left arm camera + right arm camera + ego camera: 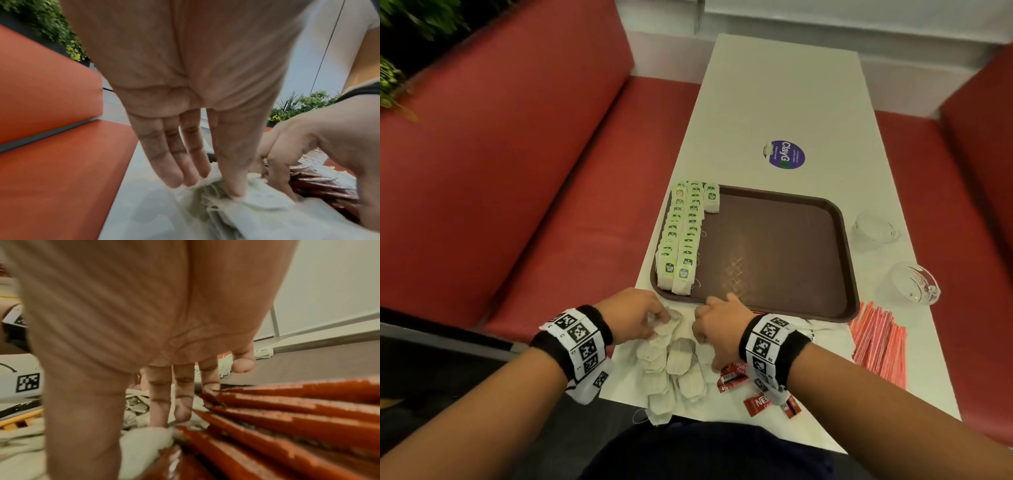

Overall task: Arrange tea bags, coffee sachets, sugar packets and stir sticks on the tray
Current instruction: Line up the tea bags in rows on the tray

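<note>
A brown tray lies on the white table. Two rows of green-labelled tea bags stand along its left side, with one more tea bag at the far left corner. A loose pile of tea bags lies in front of the tray. My left hand pinches tea bags from this pile between thumb and fingers. My right hand reaches down beside it, and its straight fingers touch the pile. Red coffee sachets lie under my right wrist. Red stir sticks lie to the right.
Two clear glass cups stand on the table right of the tray. A round purple sticker is stuck on the tabletop beyond it. Red bench seats run along both sides of the table.
</note>
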`<control>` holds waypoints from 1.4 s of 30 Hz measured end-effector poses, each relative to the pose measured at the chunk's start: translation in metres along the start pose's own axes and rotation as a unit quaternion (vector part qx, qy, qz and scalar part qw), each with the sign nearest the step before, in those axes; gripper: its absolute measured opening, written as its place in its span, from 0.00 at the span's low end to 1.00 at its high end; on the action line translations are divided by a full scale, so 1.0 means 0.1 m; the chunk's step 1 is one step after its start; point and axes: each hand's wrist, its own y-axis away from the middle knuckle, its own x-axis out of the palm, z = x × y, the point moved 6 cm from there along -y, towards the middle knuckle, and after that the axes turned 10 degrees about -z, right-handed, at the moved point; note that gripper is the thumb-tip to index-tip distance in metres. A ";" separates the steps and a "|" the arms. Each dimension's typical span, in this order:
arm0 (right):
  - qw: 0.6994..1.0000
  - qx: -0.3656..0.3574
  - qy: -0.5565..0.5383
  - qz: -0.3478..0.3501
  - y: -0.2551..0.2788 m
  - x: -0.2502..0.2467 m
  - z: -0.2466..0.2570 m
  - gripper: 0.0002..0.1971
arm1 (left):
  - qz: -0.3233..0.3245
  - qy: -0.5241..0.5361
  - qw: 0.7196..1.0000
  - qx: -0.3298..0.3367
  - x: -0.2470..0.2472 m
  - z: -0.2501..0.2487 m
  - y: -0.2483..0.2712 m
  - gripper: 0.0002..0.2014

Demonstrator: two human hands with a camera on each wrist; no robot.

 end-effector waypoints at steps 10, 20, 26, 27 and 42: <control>0.995 0.044 -0.070 -0.054 -0.04 -0.03 -0.13 0.14 | -0.067 0.067 0.995 -0.025 -0.05 0.01 -0.01 0.13; 0.912 0.088 -0.302 -0.264 0.08 -0.31 -0.41 0.06 | -0.163 0.082 0.983 0.023 -0.46 -0.18 -0.06 0.11; 0.865 0.097 -0.383 -0.308 0.10 -0.44 -0.56 0.10 | -0.182 0.097 0.974 0.090 -0.76 -0.53 -0.10 0.10; 0.864 0.088 -0.389 -0.307 0.09 -0.45 -0.57 0.10 | -0.187 0.098 0.972 0.105 -0.80 -0.59 -0.11 0.09; 0.806 0.145 -0.432 -0.379 0.16 -0.52 -1.03 0.03 | -0.244 0.185 0.951 0.039 -0.91 -0.53 -0.52 0.01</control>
